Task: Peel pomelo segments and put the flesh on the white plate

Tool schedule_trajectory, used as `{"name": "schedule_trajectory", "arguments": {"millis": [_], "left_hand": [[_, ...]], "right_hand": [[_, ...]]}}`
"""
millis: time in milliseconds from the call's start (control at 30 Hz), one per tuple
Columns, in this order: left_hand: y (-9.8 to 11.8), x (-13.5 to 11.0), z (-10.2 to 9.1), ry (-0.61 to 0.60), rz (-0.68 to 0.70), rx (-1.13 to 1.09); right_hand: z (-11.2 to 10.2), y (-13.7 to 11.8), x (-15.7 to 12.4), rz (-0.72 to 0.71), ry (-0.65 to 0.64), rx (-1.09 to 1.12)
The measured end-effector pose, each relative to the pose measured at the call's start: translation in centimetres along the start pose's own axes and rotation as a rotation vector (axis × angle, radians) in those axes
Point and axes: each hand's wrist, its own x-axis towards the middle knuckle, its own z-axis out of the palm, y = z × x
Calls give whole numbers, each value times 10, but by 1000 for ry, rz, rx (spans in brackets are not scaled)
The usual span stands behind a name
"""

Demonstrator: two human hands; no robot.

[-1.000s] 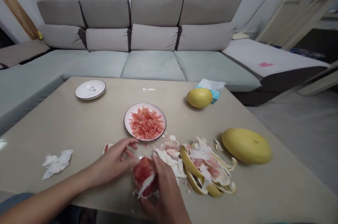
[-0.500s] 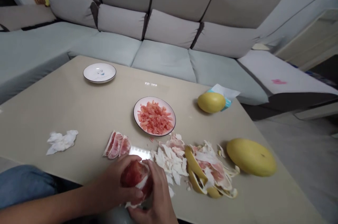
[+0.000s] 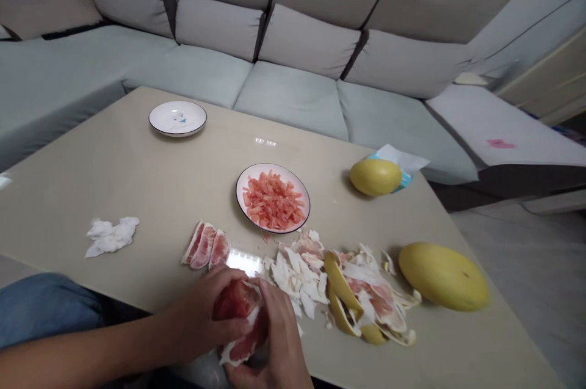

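A: What is recorded at the left of the glossy beige surface [image 3: 137, 181]?

B: A crumpled white tissue [image 3: 112, 236] is noted. Farther back, a round white plate with a dark rim and a small blue print [image 3: 176, 123] is observed.

A: And toward the middle?

B: Pale pink fruit segments in white membrane [image 3: 208, 248] are found side by side, just beyond the left hand [image 3: 206, 306].

A: How is the grip assessed?

B: As partly closed on both sides. A peeled red citrus piece with white pith [image 3: 234, 297] is held between the hands at the near edge. Its front is crossed by the left thumb; its right side is covered by the right hand [image 3: 280, 334].

A: What is listed farther right?

B: A white plate heaped with red pulp [image 3: 294, 175], then white pith scraps [image 3: 297, 279] and curled yellow peel [image 3: 341, 291]. Behind, a smaller yellow fruit [image 3: 375, 177] is seen before a blue-and-white tissue pack [image 3: 407, 163]. Rightmost, a large oval yellow fruit [image 3: 443, 276] is logged.
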Motion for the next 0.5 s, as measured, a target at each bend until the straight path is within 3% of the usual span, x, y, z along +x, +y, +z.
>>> {"name": "schedule_trajectory", "arguments": {"millis": [167, 500], "left_hand": [[10, -2, -1, -12, 0, 23], [8, -5, -3, -48, 111, 45]], "right_hand": [[-2, -1, 1, 29, -7, 4], [-6, -7, 5, 56, -5, 103]]}}
